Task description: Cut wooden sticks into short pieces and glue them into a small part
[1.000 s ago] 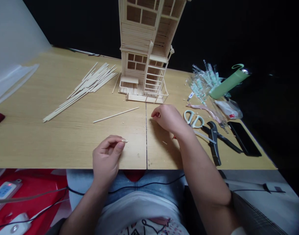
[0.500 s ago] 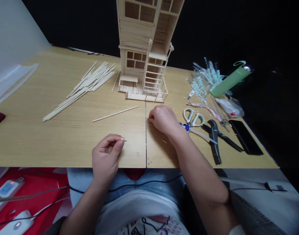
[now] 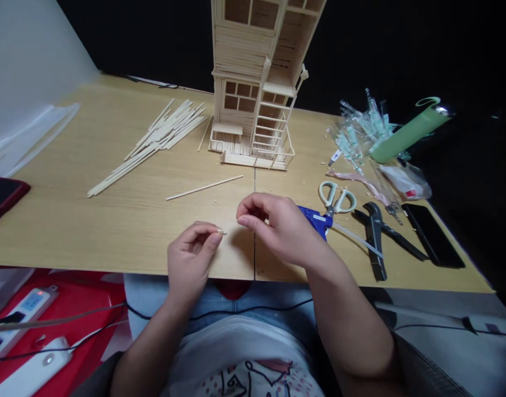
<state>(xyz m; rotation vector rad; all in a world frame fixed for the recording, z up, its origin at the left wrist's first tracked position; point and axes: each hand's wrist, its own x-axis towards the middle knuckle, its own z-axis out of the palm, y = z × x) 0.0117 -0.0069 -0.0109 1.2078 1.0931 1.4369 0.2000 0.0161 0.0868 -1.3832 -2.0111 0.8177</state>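
Near the table's front edge my left hand [image 3: 191, 255] pinches a small pale piece of wood [image 3: 222, 231] between thumb and fingertips. A little to its right, my right hand [image 3: 273, 223] hovers with thumb and index fingertips pressed together; whatever they hold, if anything, is too small to make out. A single thin wooden stick [image 3: 205, 188] lies on the table beyond both hands. Behind it stands a tall model house [image 3: 246, 94] built of thin sticks, with windows, a ladder and a railed porch. A blue glue gun [image 3: 317, 219] is partly hidden behind my right hand.
A pile of wooden sticks [image 3: 153, 144] lies to the left. At the right are white-handled scissors [image 3: 336, 199], black pliers [image 3: 374, 237], a black phone [image 3: 432, 234], a green bottle [image 3: 414, 132] and clear plastic-wrapped pieces [image 3: 360, 132]. A dark red-edged phone [image 3: 6, 198] sits far left.
My right hand has lifted from the tabletop and come nearer my left hand, uncovering more of the blue glue gun. The left hand keeps its pinch. The whole view has shifted slightly.
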